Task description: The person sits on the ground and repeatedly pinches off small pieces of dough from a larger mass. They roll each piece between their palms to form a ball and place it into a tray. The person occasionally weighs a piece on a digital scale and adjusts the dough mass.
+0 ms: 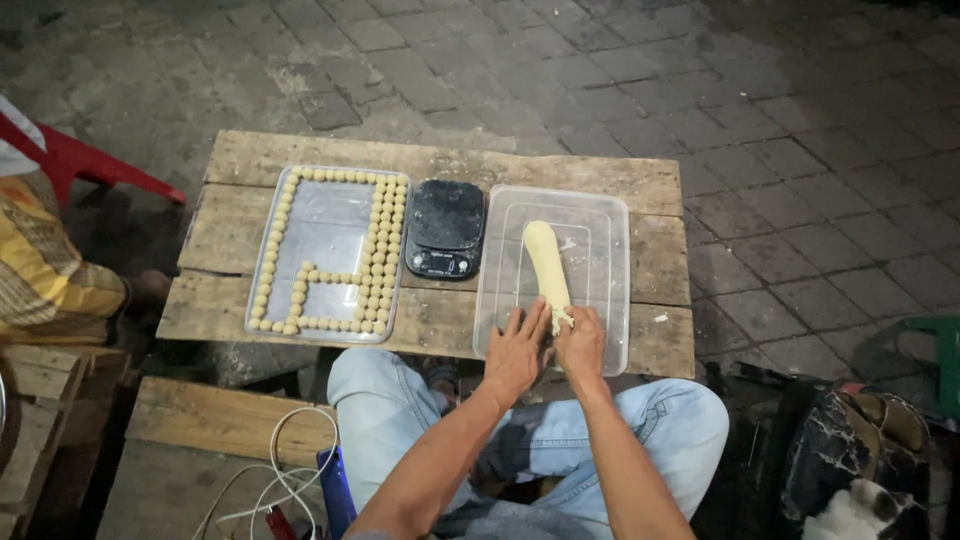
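1. Firstly, in the head view, a low wooden table [300, 160] of rough planks stands on grey paving, and the person sits behind it in light blue jeans, with the knees just under its near edge.
2. On the right of the table is a clear plastic container [608, 215], and inside it lies a long pale dough roll [545, 262], pointing away from the person.
3. The left hand [517, 352] rests flat, fingers spread, on the container floor, just beside the near end of the roll; it grips nothing, and whether the fingertips touch the dough I cannot tell.
4. The right hand [581, 342] is closed on the near end of the dough roll, pinching it; the fingertips are hidden by the hand itself, so the exact grip is hard to make out.
5. Between the two containers sits a small black kitchen scale [445, 228]; its display is too small to read.
6. On the left is a clear tray [328, 225] holding many small dough balls [385, 250] in rows along its edges.
7. At the left edge, a person in yellow patterned cloth and a red plastic chair [85, 160] are cut off by the frame.
8. White cables [262, 475] lie on a lower board near the left knee.
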